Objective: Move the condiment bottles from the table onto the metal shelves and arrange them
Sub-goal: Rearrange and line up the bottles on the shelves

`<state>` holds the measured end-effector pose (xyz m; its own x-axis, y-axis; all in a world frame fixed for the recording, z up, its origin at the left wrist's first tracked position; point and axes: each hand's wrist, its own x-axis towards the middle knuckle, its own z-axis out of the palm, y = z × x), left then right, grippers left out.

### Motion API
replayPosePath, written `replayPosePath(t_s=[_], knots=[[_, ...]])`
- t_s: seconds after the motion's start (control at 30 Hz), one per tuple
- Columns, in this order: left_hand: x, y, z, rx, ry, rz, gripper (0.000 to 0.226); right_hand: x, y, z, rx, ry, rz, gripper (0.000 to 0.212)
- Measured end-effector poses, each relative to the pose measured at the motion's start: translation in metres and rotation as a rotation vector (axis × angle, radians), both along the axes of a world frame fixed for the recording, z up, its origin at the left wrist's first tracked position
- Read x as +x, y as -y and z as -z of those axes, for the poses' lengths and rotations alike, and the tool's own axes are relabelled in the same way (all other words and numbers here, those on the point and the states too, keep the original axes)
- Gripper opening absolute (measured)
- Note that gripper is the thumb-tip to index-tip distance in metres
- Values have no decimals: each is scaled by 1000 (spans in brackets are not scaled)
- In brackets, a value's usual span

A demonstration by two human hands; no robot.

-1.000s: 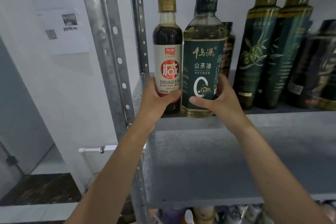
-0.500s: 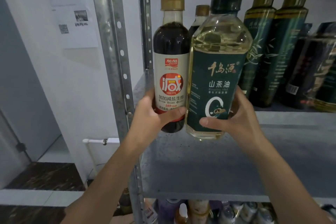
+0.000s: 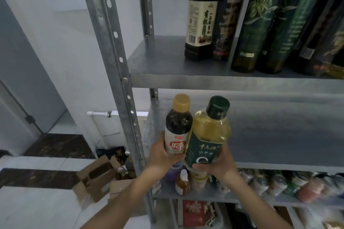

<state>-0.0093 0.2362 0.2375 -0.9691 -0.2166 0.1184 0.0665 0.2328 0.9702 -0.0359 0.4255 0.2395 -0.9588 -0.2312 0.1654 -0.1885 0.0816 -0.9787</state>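
My left hand (image 3: 161, 156) grips a dark soy sauce bottle (image 3: 178, 126) with a tan cap and a white and red label. My right hand (image 3: 217, 163) grips a yellow oil bottle (image 3: 208, 134) with a dark green cap and label. Both bottles are held side by side, touching, in front of the bare middle shelf (image 3: 279, 132) of the metal rack. They hang in the air at the shelf's left front.
The upper shelf (image 3: 160, 61) carries a dark soy sauce bottle (image 3: 202, 15) and several tall green oil bottles (image 3: 260, 24). The lower shelf (image 3: 204, 196) is packed with small bottles and jars. The rack's upright post (image 3: 119, 72) stands left. Open cardboard boxes (image 3: 96, 178) lie on the floor.
Both hands have drawn the two bottles off the upper shelf and lowered them to the level of the middle shelf. The view has tilted down.
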Motion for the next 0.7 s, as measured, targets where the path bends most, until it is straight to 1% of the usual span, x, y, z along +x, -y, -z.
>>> replayPosePath(t_s=[0.1, 0.27, 0.4, 0.5, 0.7], knots=[[-13, -1, 29, -35, 16, -18, 67, -7, 0, 20, 2, 10, 18, 89], [-42, -5, 62, -66, 44, -55, 67, -36, 1, 43, 136, 33, 55, 86], [-56, -11, 79, -43, 60, -84, 70, -54, 6, 62, 164, 101, 98, 91], [-63, -10, 87, -20, 67, -112, 68, -66, 7, 76, 177, 141, 93, 94], [-82, -2, 87, -45, 81, -68, 71, -93, 10, 84, 229, 160, 51, 100]])
